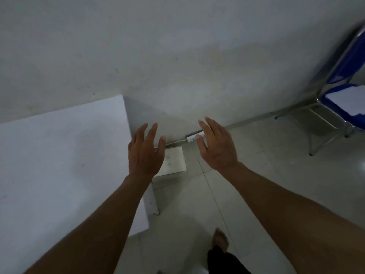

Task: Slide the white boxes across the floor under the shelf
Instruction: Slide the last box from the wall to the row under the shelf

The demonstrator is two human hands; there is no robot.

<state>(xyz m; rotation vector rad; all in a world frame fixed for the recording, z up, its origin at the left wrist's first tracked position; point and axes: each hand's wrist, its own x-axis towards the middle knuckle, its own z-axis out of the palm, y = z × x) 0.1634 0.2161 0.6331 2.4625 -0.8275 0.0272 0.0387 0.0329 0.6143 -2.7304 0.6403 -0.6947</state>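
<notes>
White box [173, 161] on floor between 2 spread, empty hands.

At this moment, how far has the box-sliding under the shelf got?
Done: nothing that clearly shows. In hand: both the left hand and right hand are open and empty, reaching down toward the small white square box on the pale tiled floor beside the white flat-topped shelf. Left: the box still pokes out past the shelf edge; other boxes are out of sight.
</notes>
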